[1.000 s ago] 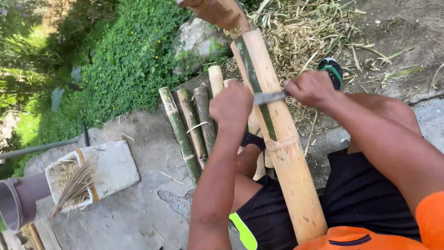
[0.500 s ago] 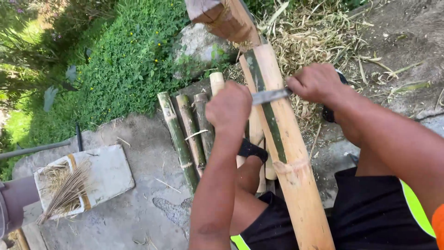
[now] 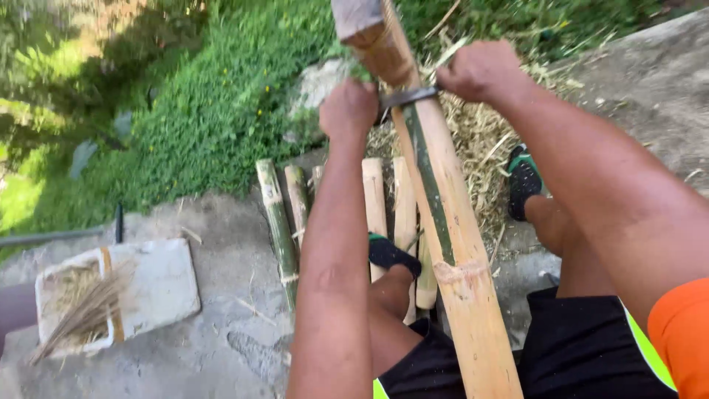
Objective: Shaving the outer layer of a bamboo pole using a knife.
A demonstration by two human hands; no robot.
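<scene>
A thick bamboo pole (image 3: pixel 450 244) slants up between my legs, mostly peeled pale with a green strip of skin left along it. A curved metal blade (image 3: pixel 406 97) lies across the pole near its top end. My left hand (image 3: pixel 348 109) is closed on the blade's left end. My right hand (image 3: pixel 480 70) grips its right end. Both arms are stretched out forward.
Several shorter bamboo pieces (image 3: pixel 377 207), some green and some peeled, lie on the concrete ground by my sandalled feet (image 3: pixel 389 253). A pile of dry shavings (image 3: pixel 480 140) lies beyond the pole. A white tray (image 3: pixel 155 284) with dry fibres sits at left. Grass (image 3: pixel 199 111) borders the concrete.
Both hands have slid the blade up the pole, away from me, towards its top end. The view has tilted and closed in on the pole.
</scene>
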